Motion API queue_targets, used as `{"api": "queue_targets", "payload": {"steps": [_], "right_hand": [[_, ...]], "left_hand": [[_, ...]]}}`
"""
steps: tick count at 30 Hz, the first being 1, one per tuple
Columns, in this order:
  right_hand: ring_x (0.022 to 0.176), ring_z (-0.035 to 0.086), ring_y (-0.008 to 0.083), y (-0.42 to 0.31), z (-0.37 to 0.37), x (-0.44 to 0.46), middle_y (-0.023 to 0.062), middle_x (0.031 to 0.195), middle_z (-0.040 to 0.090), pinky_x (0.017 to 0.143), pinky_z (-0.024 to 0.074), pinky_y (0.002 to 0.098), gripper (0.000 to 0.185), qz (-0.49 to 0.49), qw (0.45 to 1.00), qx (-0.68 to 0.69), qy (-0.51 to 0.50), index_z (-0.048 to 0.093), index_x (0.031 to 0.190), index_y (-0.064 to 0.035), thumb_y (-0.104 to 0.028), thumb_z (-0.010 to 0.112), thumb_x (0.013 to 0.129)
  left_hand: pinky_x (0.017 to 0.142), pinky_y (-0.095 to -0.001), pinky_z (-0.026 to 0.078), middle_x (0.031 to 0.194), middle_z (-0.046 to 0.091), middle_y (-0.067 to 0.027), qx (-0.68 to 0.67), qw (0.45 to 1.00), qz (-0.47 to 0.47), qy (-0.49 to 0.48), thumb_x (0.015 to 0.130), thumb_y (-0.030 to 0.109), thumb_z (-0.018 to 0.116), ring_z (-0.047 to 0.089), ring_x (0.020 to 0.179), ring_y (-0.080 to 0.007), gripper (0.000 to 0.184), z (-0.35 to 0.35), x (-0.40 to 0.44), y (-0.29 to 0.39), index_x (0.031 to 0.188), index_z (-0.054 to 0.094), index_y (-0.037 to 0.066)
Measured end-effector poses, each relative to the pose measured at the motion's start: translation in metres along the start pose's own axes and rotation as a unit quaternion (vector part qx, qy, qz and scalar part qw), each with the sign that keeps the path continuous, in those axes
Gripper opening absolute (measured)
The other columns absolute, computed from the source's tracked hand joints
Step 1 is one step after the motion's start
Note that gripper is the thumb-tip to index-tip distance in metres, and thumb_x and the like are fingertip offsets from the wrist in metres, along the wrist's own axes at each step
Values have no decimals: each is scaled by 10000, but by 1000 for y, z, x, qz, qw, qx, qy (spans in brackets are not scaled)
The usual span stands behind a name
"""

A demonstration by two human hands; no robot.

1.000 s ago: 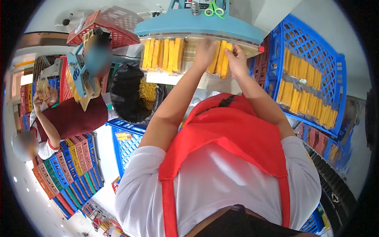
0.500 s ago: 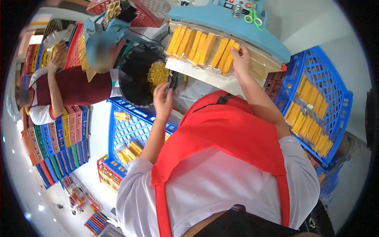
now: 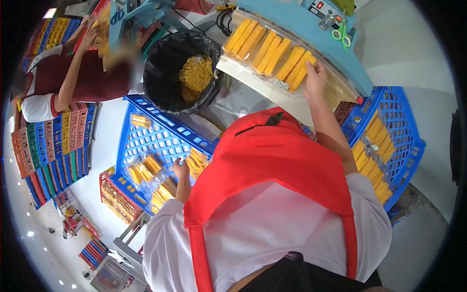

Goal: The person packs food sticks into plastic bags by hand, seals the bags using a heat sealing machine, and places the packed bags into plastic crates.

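Three clear plastic packs of yellow sticks (image 3: 270,52) lie in a row on the white ledge of a light-blue machine (image 3: 287,22). My right hand (image 3: 315,78) grips the end of the nearest pack on the right, fingers over its edge. Down at the left, my left hand (image 3: 181,169) is over a blue crate (image 3: 168,131), beside a pack of yellow sticks (image 3: 197,163). Its fingers look apart, with nothing visible in them. More packs (image 3: 146,169) lie loose in that crate.
A black-lined bin (image 3: 158,73) holds yellow scraps (image 3: 195,78). Green-handled scissors (image 3: 342,36) lie on the machine near its control panel (image 3: 326,10). Another blue crate (image 3: 399,117) at right holds packs. A co-worker (image 3: 73,82) stands at left, near stacked coloured crates (image 3: 53,138).
My left hand has moved from beside the bin down to the left crate. My right hand stays at the end pack. The view has shifted, showing more of the bin and left crate.
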State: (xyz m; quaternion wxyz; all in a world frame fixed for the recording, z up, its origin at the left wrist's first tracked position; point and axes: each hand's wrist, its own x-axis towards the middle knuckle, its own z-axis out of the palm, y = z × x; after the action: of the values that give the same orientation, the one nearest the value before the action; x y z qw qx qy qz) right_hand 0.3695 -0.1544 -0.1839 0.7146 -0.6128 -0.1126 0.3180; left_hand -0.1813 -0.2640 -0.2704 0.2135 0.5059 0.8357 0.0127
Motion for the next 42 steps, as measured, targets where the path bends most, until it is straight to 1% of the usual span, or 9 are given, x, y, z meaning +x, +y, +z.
{"api": "queue_targets", "payload": {"steps": [5,8,15,19,21,25,33,38,42], "right_hand": [[813,505,117,3,-6,6,52,911,530,717,410,236,287,-2,1000,-25,0,479,1043,8,-90,567,788],[884,479,155,-1,-9,7,104,991,500,763,396,269,470,18,999,-25,-18,390,1147,57,-116,603,765],[869,522,171,-36,-9,-2,68,973,546,754,408,305,313,102,981,-161,-45,489,1040,-28,-269,478,841],[957,460,179,-51,-33,3,119,1086,474,800,383,287,466,15,949,-301,-89,412,1137,35,-303,495,827],[1011,442,198,-77,3,-33,143,1105,463,890,333,302,463,-23,951,-308,3,395,1139,62,-260,511,828],[985,458,199,-94,27,-39,149,1099,463,888,332,291,445,-172,937,-302,-33,386,1147,60,-216,523,826],[958,470,144,-94,82,-57,110,1050,503,845,355,261,324,-205,917,-267,-216,452,1095,42,-148,508,839],[942,483,142,-80,91,-63,107,1034,513,833,371,250,290,-198,904,-244,-290,460,1083,47,-108,498,841],[919,491,135,-75,89,-63,92,989,527,820,386,255,278,-163,910,-212,-317,472,1066,53,-100,503,836]], "left_hand": [[836,-373,405,1046,539,-217,-1,992,-89,-87,668,277,583,519,973,-327,453,15,-17,-9,1037,550,17],[865,-358,387,1069,527,-215,-37,980,-133,-145,673,301,588,491,1023,-331,536,60,-7,-41,1110,491,6],[848,-381,403,1083,512,-213,-33,965,-167,-201,644,384,611,501,1008,-327,636,102,-24,-33,1143,445,27],[862,-398,389,1091,492,-205,-2,975,-219,-27,679,437,591,481,1011,-344,601,91,-50,-10,1125,462,57],[863,-404,384,1096,482,-210,-27,959,-281,-18,688,454,581,472,1018,-350,607,95,-59,-23,1134,456,62],[839,-408,394,1057,489,-234,-77,927,-366,-38,700,506,560,485,990,-359,636,67,-76,-13,1138,457,57],[776,-413,427,881,560,-262,-36,963,-254,79,699,421,601,546,842,-377,516,83,-79,-23,997,569,1],[859,-429,363,1138,476,-149,-32,933,-350,70,732,342,550,423,1080,-298,414,55,-93,-9,1067,550,99],[878,-459,309,1184,444,-67,71,970,-231,8,745,306,515,380,1106,-263,349,58,-105,-18,1052,554,145]]}}
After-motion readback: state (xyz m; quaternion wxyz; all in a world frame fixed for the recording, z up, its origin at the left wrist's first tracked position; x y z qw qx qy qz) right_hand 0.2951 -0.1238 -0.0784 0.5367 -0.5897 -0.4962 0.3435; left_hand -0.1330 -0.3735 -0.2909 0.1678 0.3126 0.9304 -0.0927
